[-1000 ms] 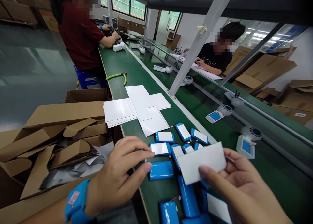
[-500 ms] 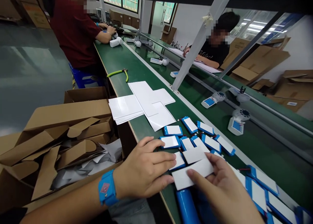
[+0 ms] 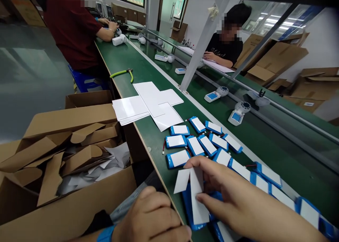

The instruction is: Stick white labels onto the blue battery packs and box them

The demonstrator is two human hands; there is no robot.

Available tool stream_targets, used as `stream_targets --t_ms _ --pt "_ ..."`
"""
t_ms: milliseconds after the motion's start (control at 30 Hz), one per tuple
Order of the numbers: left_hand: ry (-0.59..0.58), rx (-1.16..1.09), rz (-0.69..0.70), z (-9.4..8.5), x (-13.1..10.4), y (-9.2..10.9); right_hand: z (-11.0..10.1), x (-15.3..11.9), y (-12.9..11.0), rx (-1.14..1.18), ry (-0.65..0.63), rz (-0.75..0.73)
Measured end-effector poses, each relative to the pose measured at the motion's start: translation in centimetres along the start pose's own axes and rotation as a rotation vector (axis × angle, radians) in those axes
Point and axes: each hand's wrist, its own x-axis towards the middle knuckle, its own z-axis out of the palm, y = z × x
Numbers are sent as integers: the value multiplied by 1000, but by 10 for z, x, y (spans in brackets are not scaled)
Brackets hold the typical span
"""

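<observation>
In my right hand (image 3: 225, 189) are white rectangular adhesive pieces (image 3: 197, 199), pinched between thumb and fingers above the near battery packs. One smaller white piece (image 3: 182, 181) sticks out to the left at an angle. Directly beneath lies a blue battery pack (image 3: 187, 203), partly covered by the pieces. My left hand (image 3: 156, 217), with a blue wristband (image 3: 106, 234), is low by the bench edge; its fingers are curled and what they may hold is hidden. Several blue battery packs with white patches (image 3: 178, 158) lie in rows beyond my right hand, some with thin leads and connectors.
White sheets (image 3: 148, 101) overlap on the green bench (image 3: 153, 72), with green-handled cutters (image 3: 122, 73) beyond. An open carton (image 3: 66, 206) of cardboard and paper scraps stands left. White camera-like devices (image 3: 239, 113) line the bench's far side. Two co-workers sit farther off.
My left hand has drawn back from the batteries toward me, below the bench edge, and its fingers have curled. My right hand has turned the white pieces upright. The view has shifted slightly.
</observation>
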Motion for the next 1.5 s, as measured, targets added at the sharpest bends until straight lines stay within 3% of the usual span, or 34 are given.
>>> stream_targets --t_ms 133,233,333,400,433,500,567,633,833,1000,1067,1200,1233,1300,1367,1500 --pt "43 156 6 26 -3 5 8 5 1 15 -86 -67" --pt "49 212 41 37 -3 1 15 6 0 -28 -20 -131" --pt "67 210 27 37 0 0 14 6 -1 -107 147 -301" --pt "84 212 -5 34 3 1 6 6 0 -173 353 -395" --pt "85 214 -13 32 5 2 0 6 1 -186 461 -359" --pt "76 237 0 28 9 2 -11 6 5 -133 588 -123" --pt "24 264 13 25 13 2 -19 5 11 -12 530 130" --pt "-33 264 21 23 18 0 -25 6 17 32 366 204" --pt "-10 143 9 25 40 -8 -34 15 28 -110 80 82" --pt "-199 224 24 30 61 -8 -26 18 32 -327 65 77" --pt "-210 242 53 34 66 -8 -25 9 31 -451 162 61" --pt "-220 207 47 36 71 -9 -32 -21 23 -736 725 -157" --pt "-256 189 32 35 71 -10 -33 -29 21 -714 832 -179" --pt "-331 157 2 28 70 -11 -30 -41 19 -539 896 -115" --pt "-338 124 -11 20 66 -12 -17 -48 21 -227 813 70" --pt "-183 24 16 13 48 -11 22 -55 27 377 591 487"
